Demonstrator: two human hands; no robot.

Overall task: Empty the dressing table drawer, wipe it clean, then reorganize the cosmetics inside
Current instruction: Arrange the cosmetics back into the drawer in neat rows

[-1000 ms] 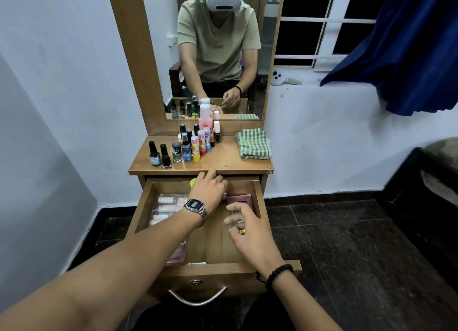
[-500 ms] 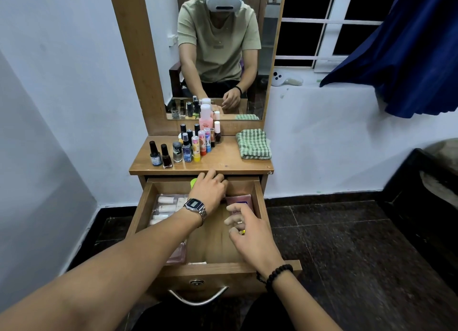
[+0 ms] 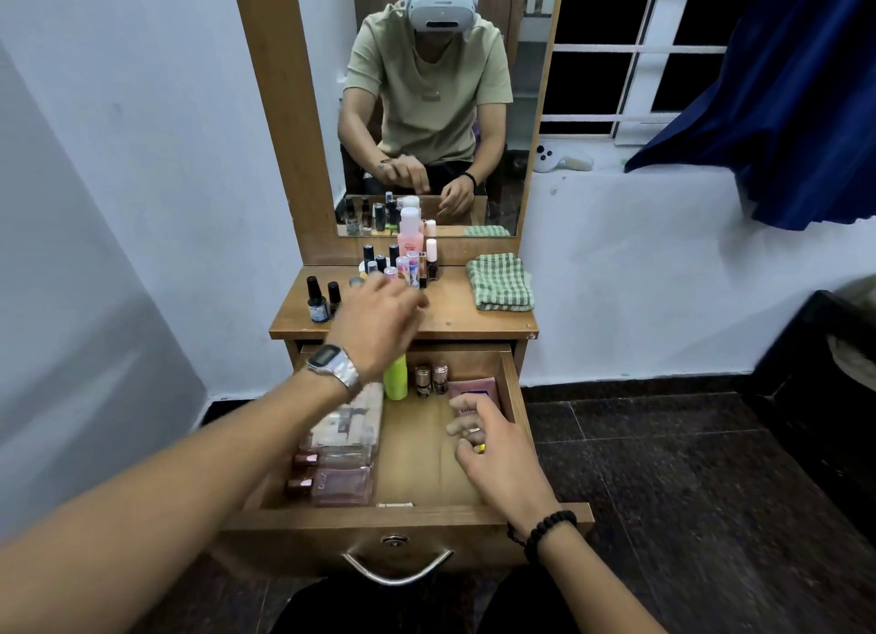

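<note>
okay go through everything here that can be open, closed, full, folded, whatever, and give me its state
Drawer: pulled open, cosmetics inside.
Green checked cloth: folded on the tabletop.
Green bottle: upright at the drawer's back.
Pink perfume bottles: lying flat.
Left hand: blurred, over the tabletop bottles.
Right hand: in the drawer, fingers curled.
</note>
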